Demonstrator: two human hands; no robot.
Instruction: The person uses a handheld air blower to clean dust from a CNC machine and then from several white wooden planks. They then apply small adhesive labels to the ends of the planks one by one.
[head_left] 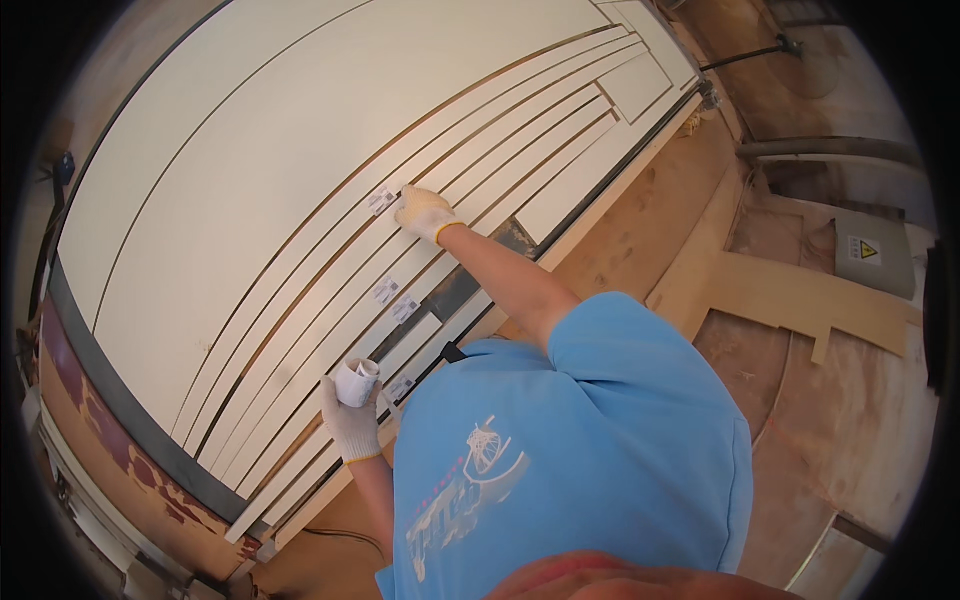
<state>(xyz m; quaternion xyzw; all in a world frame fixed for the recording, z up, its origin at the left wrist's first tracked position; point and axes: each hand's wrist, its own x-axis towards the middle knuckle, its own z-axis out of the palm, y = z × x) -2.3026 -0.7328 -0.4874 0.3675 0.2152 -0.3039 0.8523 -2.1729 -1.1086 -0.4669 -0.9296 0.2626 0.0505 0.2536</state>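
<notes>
My left hand (pixel 352 428), in a white knit glove, is wrapped round a roll of white labels (pixel 357 381) near the panel's front edge. Farther out, my right hand (pixel 425 213), in a similar glove, rests over the cut strips with its fingers curled in. Its fingertips are at the edge of a printed label (pixel 381 199) on one strip; whatever they may hold is hidden. Between the hands, more labels lie on strips, one (pixel 386 290) beside another (pixel 404 308). The large white panel (pixel 270 110) beneath is cut into long, narrow strips.
Dark gaps (pixel 452 294) show the machine bed between some strips. A dark rail (pixel 640 150) runs along the panel's near side. To the right, a brown offcut board (pixel 790 290) lies by a grey box (pixel 872 252) with a yellow warning sign. A thin rod (pixel 745 58) projects at the far right.
</notes>
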